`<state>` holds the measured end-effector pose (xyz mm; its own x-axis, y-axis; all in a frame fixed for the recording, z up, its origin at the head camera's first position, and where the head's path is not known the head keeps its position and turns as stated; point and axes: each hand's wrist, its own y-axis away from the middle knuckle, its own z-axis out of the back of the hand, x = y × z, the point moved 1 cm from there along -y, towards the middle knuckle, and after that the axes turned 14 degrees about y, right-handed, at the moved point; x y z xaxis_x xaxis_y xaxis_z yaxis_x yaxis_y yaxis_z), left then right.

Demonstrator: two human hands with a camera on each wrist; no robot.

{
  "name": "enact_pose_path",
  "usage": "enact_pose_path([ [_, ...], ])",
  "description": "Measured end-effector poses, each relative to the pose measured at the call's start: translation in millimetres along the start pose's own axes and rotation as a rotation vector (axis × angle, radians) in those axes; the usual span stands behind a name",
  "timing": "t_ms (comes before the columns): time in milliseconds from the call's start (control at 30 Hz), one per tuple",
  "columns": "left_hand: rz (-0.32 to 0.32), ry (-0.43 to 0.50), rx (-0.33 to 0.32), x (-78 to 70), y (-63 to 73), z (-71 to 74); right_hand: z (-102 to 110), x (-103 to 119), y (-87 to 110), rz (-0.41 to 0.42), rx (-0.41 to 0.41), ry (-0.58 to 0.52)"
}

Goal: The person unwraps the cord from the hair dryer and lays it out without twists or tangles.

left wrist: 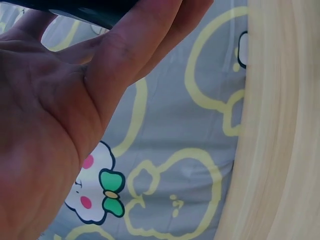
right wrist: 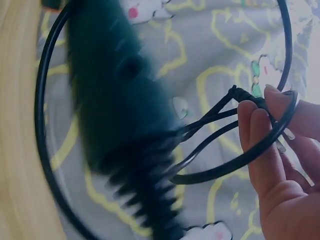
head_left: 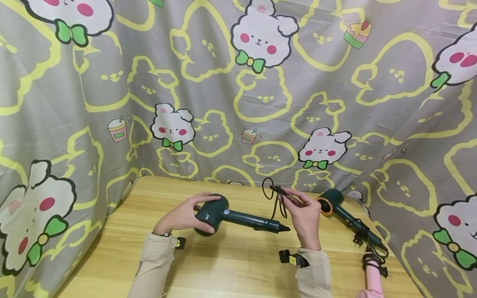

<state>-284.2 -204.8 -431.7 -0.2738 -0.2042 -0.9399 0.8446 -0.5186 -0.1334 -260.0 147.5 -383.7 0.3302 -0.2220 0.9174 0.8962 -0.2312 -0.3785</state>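
My left hand [head_left: 184, 215] grips the barrel of a dark green hair dryer [head_left: 244, 218], fingers over the top and thumb along its lower side. The dryer's handle points right, ending in a ribbed cord guard [right wrist: 145, 180]. To the right of that end, my right hand [head_left: 303, 213] pinches the dryer's black cord [head_left: 277, 198] between thumb and fingers. Loops of the cord hang from the pinch, and in the right wrist view a bound or twisted part [right wrist: 245, 96] sits at the fingertips. Only a dark edge of the barrel [left wrist: 85, 11] shows above the left palm in the left wrist view.
A second dark green hair dryer [head_left: 344, 215] with an orange-rimmed opening lies at the right, its cord wrapped on the handle. Nearer the front right lies a pink handled thing [head_left: 372, 277] with a coiled black cord. A patterned grey curtain [head_left: 208, 95] surrounds the wooden table [head_left: 223, 269].
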Motion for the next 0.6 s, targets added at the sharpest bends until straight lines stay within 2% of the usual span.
enact_pose_path([
  [133,0.002,0.005,-0.012,2.5,-0.7,0.8,-1.6,12.8,6.5,0.063,0.057,-0.092],
  [367,0.012,0.009,-0.068,8.8,0.4,6.6,0.2,31.5,17.4,0.129,0.243,-0.146],
  [600,-0.035,-0.021,-0.157,14.4,4.1,15.5,4.4,31.6,19.7,0.167,0.462,-0.241],
])
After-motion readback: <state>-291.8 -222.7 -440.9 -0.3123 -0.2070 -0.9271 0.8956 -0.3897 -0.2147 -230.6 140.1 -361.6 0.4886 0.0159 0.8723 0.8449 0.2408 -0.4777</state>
